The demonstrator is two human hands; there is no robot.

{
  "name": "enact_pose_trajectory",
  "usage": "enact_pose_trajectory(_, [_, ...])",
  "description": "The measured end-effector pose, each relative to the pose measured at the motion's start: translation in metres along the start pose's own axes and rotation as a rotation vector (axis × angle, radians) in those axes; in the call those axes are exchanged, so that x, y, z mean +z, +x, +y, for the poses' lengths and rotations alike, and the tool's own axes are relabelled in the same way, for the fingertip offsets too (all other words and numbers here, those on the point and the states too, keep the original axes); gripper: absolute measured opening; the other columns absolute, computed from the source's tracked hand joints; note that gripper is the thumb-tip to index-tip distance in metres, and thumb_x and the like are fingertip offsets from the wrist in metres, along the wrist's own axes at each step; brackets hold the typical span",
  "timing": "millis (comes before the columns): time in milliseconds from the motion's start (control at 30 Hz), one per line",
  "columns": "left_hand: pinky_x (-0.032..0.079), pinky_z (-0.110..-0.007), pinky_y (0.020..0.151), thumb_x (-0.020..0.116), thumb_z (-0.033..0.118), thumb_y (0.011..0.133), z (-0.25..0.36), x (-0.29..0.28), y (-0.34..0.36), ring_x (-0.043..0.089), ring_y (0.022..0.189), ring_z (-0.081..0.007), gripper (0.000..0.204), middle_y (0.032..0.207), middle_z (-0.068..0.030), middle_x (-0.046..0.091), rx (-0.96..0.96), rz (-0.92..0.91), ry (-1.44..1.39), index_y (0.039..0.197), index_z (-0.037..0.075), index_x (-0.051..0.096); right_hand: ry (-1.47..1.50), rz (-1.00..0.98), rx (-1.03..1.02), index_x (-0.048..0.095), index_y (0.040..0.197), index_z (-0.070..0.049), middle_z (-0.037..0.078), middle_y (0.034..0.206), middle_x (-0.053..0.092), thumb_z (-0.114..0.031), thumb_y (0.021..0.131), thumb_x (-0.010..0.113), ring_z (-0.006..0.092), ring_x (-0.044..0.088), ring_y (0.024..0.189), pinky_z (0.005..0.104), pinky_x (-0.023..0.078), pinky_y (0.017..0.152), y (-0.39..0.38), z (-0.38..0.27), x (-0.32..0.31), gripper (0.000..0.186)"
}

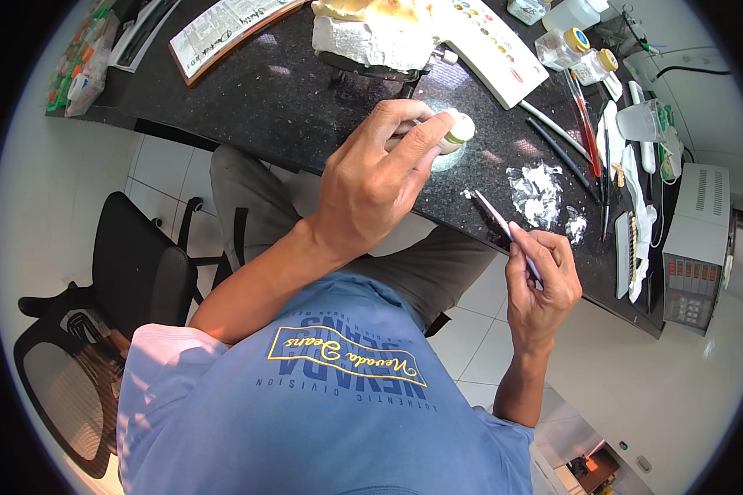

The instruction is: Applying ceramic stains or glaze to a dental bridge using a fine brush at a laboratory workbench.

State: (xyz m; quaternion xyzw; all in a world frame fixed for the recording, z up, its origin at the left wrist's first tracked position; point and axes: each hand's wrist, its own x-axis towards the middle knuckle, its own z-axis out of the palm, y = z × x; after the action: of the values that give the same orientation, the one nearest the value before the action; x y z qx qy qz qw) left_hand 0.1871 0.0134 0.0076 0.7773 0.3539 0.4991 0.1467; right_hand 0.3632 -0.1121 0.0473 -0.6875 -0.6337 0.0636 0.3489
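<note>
My left hand (371,169) is closed around a small jar (454,136) with a white cap and a green band, held just above the dark speckled counter (248,99). The fingers hide much of its body. Pinched in my right hand (546,276) is a slim pale tool (494,213), like a spatula; its tip points at the counter near a small white speck. Beside that tip lies a smear of white material (538,194), with a smaller white patch (576,223) to its right.
Beyond my left hand stands a white plaster block (371,43) on a dark stand. A white card with coloured dots (495,54), capped jars (563,48), brushes (607,177) and a plastic cup (638,121) fill the right side. A framed sheet (231,33) lies far left.
</note>
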Motion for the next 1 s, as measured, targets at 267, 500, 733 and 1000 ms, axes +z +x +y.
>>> enact_pose_trajectory(267, [0.053,-0.029,0.065,0.07,-0.004,0.07,-0.001,0.0006,-0.0005,0.063,0.081,-0.0206,0.038,0.096,-0.0073,0.059,0.015,0.005,0.0,0.106,0.006,0.064,0.019,-0.035,0.009,0.07,0.097,-0.005,0.005,0.08,0.057,0.01,0.071,0.064,0.0057,0.049,0.053,0.0201,0.041,0.045,0.0023,-0.0024,0.0028,0.031])
enact_pose_trajectory(500, [0.053,-0.029,0.065,0.069,-0.004,0.07,-0.0007,0.0007,0.0001,0.063,0.08,-0.0203,0.037,0.096,-0.0074,0.059,0.015,0.007,0.002,0.105,0.006,0.064,0.011,-0.077,0.004,0.07,0.097,-0.006,0.004,0.079,0.056,0.01,0.069,0.066,0.0066,0.052,0.056,0.0204,0.042,0.047,0.0047,-0.0019,-0.0029,0.033])
enact_pose_trajectory(733, [0.052,-0.029,0.065,0.069,-0.004,0.07,0.0007,0.0003,0.0005,0.062,0.08,-0.0207,0.038,0.096,-0.0077,0.059,0.005,-0.011,0.003,0.106,0.007,0.064,-0.004,-0.026,-0.02,0.07,0.096,-0.007,0.004,0.079,0.055,0.01,0.067,0.066,0.0078,0.053,0.056,0.0216,0.044,0.049,0.0012,0.0004,-0.0002,0.034])
enact_pose_trajectory(1000, [0.052,-0.03,0.065,0.069,-0.004,0.07,0.0008,0.0002,0.0004,0.062,0.08,-0.021,0.038,0.096,-0.0073,0.058,0.013,0.005,-0.001,0.106,0.007,0.064,-0.006,-0.037,-0.037,0.07,0.097,-0.007,0.004,0.079,0.055,0.01,0.068,0.066,0.0076,0.052,0.056,0.0217,0.043,0.048,-0.0004,-0.0011,0.0021,0.034])
